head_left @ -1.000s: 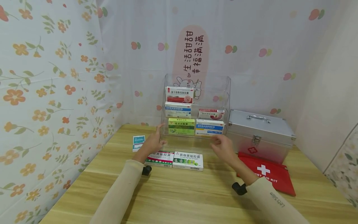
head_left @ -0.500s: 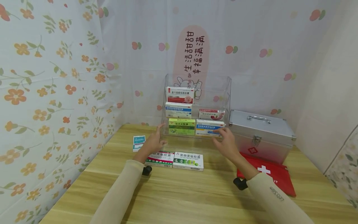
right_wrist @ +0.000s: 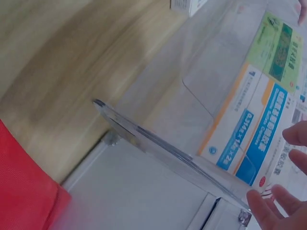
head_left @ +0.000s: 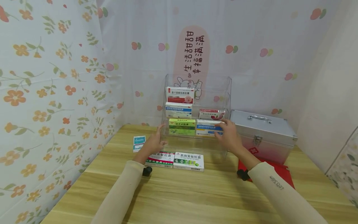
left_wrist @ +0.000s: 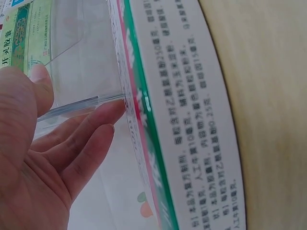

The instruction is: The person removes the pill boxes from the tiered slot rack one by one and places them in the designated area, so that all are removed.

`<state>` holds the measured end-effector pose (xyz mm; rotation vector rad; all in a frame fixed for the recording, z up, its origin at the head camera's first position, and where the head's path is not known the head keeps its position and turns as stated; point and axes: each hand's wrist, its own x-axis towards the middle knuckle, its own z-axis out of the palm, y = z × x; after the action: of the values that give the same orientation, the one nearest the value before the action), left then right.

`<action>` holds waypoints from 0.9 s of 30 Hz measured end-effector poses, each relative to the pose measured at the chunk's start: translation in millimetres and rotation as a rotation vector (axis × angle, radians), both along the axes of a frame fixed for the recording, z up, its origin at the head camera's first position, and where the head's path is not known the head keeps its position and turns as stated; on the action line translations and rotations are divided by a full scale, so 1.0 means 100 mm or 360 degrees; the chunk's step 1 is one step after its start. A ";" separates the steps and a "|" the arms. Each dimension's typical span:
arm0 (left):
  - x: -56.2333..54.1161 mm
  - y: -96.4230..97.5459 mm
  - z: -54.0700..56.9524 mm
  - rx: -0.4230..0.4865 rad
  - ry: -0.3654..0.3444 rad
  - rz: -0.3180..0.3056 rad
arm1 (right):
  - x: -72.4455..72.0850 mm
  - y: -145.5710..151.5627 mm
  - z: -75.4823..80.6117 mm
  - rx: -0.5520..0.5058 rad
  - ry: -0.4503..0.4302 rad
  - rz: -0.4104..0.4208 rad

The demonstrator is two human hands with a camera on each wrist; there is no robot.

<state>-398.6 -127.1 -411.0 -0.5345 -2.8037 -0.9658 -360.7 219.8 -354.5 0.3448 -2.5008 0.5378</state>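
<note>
A clear acrylic tiered rack (head_left: 213, 83) holds several medicine boxes. At its left side is my left hand (head_left: 153, 143); in the left wrist view, the thumb and fingers straddle the rack's clear side panel (left_wrist: 79, 106) and hold it. My right hand (head_left: 231, 138) is at the rack's right side, fingers spread and slightly bent. Its fingertips overlap the right end of a blue-and-white medicine box (head_left: 205, 128) on the lower tier. Beside that stands a green medicine box (head_left: 181, 127). The right wrist view shows the fingertips (right_wrist: 261, 208) by the rack's side edge.
Two flat medicine boxes, one red-and-white (head_left: 162, 161) and one green-and-white (head_left: 188, 161), lie before the rack. A small teal packet (head_left: 139, 142) lies left. A silver case (head_left: 260, 126) stands right, with a red pouch (head_left: 282, 174) in front, partly behind my right arm.
My right hand has moved up and right, from below the front of the blue-and-white medicine box to its right end by the rack's side. The left hand has stayed in place.
</note>
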 end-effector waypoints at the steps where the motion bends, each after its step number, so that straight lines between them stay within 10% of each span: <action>1: 0.00 0.00 0.00 -0.0001 0.0000 0.0005 | -0.01 0.00 0.02 0.0021 -0.0020 -0.0005; 14: 0.02 0.01 0.02 -0.0017 -0.0024 0.0019 | -0.09 0.02 0.13 0.0186 -0.0232 -0.0029; 27: -0.01 -0.03 0.03 0.0103 0.0050 -0.0004 | -0.21 0.10 0.12 0.0116 -0.0181 0.0212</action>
<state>-399.2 -130.5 -407.7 -0.5405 -2.7348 -1.0354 -382.0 229.5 -342.4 0.5257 -2.6249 0.5330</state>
